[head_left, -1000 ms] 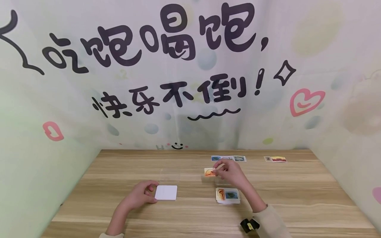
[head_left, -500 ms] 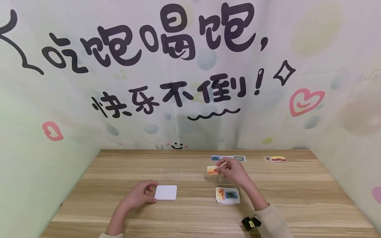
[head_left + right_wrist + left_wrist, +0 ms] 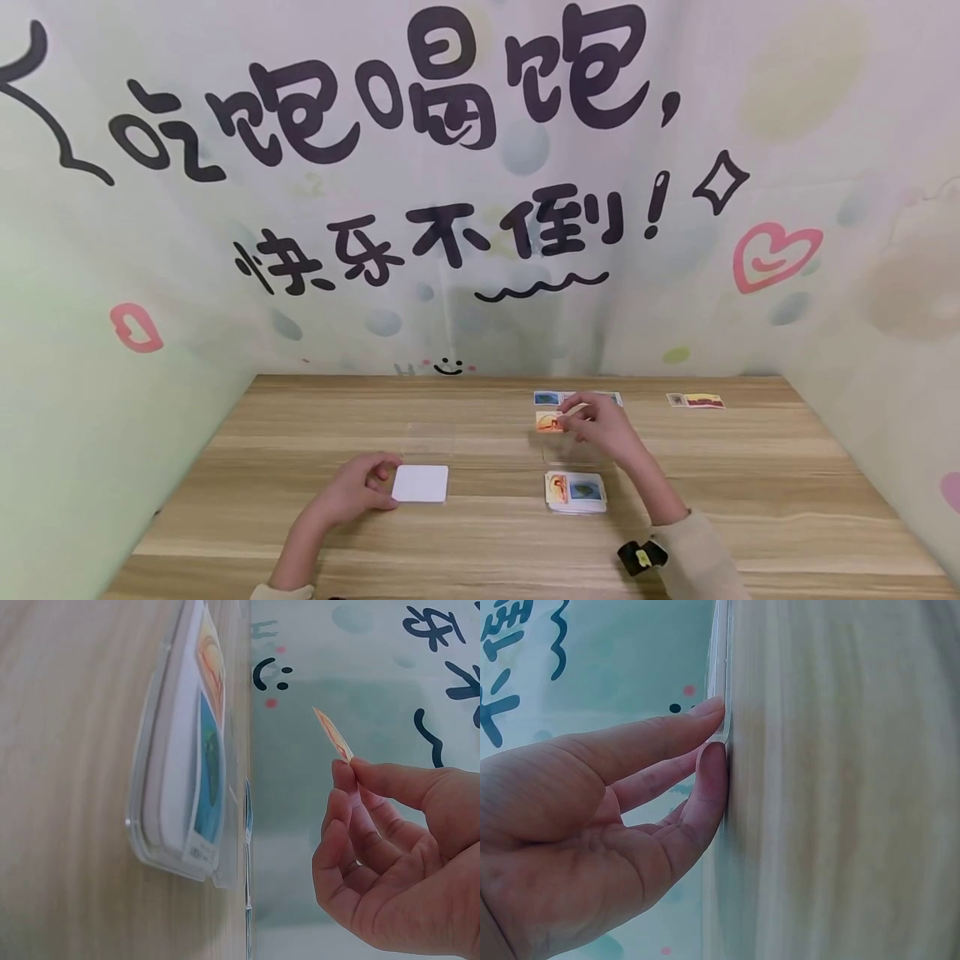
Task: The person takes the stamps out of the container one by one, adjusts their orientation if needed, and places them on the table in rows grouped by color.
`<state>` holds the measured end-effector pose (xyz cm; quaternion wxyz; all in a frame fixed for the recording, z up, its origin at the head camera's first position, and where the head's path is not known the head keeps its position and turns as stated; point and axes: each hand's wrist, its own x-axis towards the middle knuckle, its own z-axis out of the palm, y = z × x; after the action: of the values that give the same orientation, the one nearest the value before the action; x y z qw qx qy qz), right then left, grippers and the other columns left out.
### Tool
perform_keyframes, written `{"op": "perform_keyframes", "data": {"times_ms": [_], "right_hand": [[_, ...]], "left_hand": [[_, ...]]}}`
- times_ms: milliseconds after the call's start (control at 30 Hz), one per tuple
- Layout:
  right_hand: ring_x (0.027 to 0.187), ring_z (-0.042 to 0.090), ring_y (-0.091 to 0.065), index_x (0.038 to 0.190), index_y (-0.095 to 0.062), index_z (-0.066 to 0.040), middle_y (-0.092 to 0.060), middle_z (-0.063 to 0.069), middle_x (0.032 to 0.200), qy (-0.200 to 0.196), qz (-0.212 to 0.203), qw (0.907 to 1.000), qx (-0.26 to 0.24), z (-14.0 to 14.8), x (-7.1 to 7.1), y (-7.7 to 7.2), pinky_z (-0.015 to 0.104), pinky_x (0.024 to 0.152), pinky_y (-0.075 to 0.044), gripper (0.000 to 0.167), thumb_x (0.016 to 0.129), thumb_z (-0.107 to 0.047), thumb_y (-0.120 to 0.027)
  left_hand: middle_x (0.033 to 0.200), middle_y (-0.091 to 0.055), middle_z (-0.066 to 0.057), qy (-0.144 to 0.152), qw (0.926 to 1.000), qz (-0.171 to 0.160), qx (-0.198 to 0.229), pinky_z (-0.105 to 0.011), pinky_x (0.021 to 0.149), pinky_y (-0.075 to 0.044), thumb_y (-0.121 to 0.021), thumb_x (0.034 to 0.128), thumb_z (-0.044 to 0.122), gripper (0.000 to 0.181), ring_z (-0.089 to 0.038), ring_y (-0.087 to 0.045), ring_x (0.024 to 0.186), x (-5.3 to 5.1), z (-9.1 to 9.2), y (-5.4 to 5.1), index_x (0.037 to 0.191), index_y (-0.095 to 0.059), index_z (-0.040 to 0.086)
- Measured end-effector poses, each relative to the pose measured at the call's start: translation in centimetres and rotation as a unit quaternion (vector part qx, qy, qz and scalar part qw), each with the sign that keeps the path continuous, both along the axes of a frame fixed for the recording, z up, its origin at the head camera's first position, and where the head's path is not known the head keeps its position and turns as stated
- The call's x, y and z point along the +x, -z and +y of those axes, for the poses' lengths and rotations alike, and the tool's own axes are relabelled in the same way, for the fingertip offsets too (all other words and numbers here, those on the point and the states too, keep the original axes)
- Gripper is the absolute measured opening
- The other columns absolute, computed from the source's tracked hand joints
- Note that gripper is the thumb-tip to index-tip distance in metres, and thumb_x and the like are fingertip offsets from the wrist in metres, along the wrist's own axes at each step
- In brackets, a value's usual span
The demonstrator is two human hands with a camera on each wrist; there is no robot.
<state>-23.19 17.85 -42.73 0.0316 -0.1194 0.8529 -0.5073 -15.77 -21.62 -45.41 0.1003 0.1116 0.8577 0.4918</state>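
Note:
In the head view, my right hand (image 3: pixel 606 425) pinches a small orange picture stamp (image 3: pixel 549 422) between thumb and fingertips. The right wrist view has that stamp (image 3: pixel 332 733) nearly edge-on, raised off the tabletop. Below that hand lies a clear case (image 3: pixel 139 851) with a white stack in it; an orange stamp (image 3: pixel 557 487) and a blue stamp (image 3: pixel 586 491) lie on top. At left, my left hand (image 3: pixel 356 490) holds the left edge of another clear case with a white top (image 3: pixel 420 484). Thumb and finger meet its corner in the left wrist view.
Behind each case is a transparent lid, the left lid (image 3: pixel 430 438) and the right lid (image 3: pixel 566 454). Along the back edge lie a row of stamps (image 3: pixel 547 398), partly behind my right hand, and another strip of stamps (image 3: pixel 705 401) farther right. A printed cloth (image 3: pixel 450 333) hangs behind the table.
My right hand has moved right and slightly toward the back with the orange stamp, now close in front of the back row. My left hand stays at its case.

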Motion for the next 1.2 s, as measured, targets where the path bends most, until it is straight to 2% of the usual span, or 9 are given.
{"op": "perform_keyframes", "data": {"times_ms": [167, 500, 667, 900, 1067, 1200], "right_hand": [[0.077, 0.027, -0.068, 0.106, -0.069, 0.007, -0.074, 0.016, 0.087, 0.002, -0.002, 1.0000, -0.001, 0.5, -0.3, 0.0, 0.039, 0.068, -0.060, 0.012, 0.097, -0.001, -0.071], [0.067, 0.016, -0.061, 0.107, -0.070, 0.007, -0.074, 0.019, 0.086, 0.014, -0.005, 0.9999, 0.003, 1.2, -0.6, 0.1, 0.034, 0.066, -0.057, 0.013, 0.097, -0.001, -0.071], [0.070, 0.019, -0.062, 0.108, -0.069, 0.006, -0.075, 0.015, 0.087, 0.030, -0.016, 0.9994, 0.007, 1.4, -0.6, 0.0, 0.035, 0.068, -0.057, 0.013, 0.098, -0.002, -0.071], [0.073, 0.024, -0.065, 0.109, -0.068, 0.007, -0.075, 0.020, 0.091, 0.033, -0.016, 0.9993, 0.005, 2.0, -0.8, -0.1, 0.037, 0.069, -0.058, 0.014, 0.099, -0.003, -0.070], [0.072, 0.026, -0.065, 0.111, -0.068, 0.007, -0.076, 0.016, 0.091, 0.039, -0.012, 0.9991, 0.008, 2.6, -0.9, -0.1, 0.037, 0.068, -0.057, 0.016, 0.099, -0.003, -0.069], [0.072, 0.029, -0.066, 0.112, -0.068, 0.008, -0.076, 0.020, 0.092, 0.038, -0.012, 0.9992, 0.007, 2.9, -1.1, -0.2, 0.037, 0.067, -0.056, 0.017, 0.099, -0.002, -0.069]], "left_hand": [[0.098, -0.054, -0.013, -0.001, 1.0000, -0.001, 0.000, -0.023, 0.067, -0.048, -0.083, 0.0782, -0.009, 0.052, -0.020, -0.053, 0.080, 0.0, 0.0, -0.1, 0.125, -0.061, -0.016], [0.098, -0.055, -0.013, -0.002, 1.0000, 0.001, -0.005, -0.022, 0.068, -0.048, -0.083, 0.0777, -0.009, 0.052, -0.020, -0.053, 0.080, 0.0, 0.1, -0.1, 0.125, -0.062, -0.016], [0.097, -0.055, -0.013, 0.001, 1.0000, 0.006, -0.006, -0.022, 0.068, -0.049, -0.084, 0.0771, -0.009, 0.052, -0.019, -0.054, 0.081, 0.0, 0.0, -0.1, 0.124, -0.062, -0.016], [0.098, -0.055, -0.013, 0.002, 1.0000, 0.004, -0.005, -0.023, 0.069, -0.049, -0.084, 0.0776, -0.009, 0.052, -0.020, -0.056, 0.082, -0.1, 0.0, 0.0, 0.125, -0.062, -0.016], [0.099, -0.055, -0.013, -0.001, 1.0000, 0.004, -0.006, -0.023, 0.069, -0.050, -0.084, 0.0776, -0.009, 0.053, -0.020, -0.056, 0.082, -0.1, 0.0, 0.0, 0.125, -0.062, -0.016], [0.099, -0.056, -0.013, 0.000, 1.0000, 0.005, -0.005, -0.023, 0.069, -0.049, -0.083, 0.0776, -0.009, 0.053, -0.019, -0.055, 0.082, -0.1, 0.0, -0.1, 0.125, -0.061, -0.017]]}}
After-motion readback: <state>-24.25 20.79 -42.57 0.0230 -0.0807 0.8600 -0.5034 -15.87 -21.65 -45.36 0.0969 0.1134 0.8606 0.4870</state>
